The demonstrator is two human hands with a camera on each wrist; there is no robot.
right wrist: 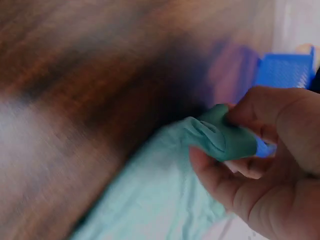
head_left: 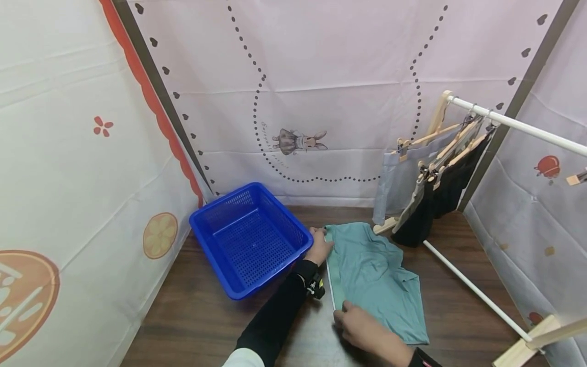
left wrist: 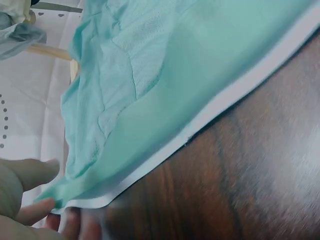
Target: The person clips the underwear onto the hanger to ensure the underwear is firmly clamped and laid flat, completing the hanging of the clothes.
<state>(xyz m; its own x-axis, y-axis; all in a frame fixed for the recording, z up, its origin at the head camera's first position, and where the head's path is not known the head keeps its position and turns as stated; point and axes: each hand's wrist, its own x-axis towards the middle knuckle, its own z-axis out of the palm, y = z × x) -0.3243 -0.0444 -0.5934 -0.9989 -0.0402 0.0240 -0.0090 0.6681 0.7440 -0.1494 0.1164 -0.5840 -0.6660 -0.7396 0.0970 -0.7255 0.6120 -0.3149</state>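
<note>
Teal shorts (head_left: 373, 275) lie spread on the brown table, their white-edged waistband toward the left. At the far end of that waistband is my left hand (head_left: 319, 246). In the left wrist view, its fingers (left wrist: 36, 212) touch the waistband's corner, while the thumb stands apart from the cloth. My right hand (head_left: 362, 329) is at the near end of the waistband. The right wrist view shows it pinching a bunched fold of the shorts (right wrist: 215, 135) between thumb and fingers.
A blue perforated basket (head_left: 254, 239) stands left of the shorts, beside my left forearm. To the right is a rack with a white rail (head_left: 518, 125), where several garments hang on wooden hangers. Its lower white bar (head_left: 477, 290) runs along the table. Printed cloth walls surround the table.
</note>
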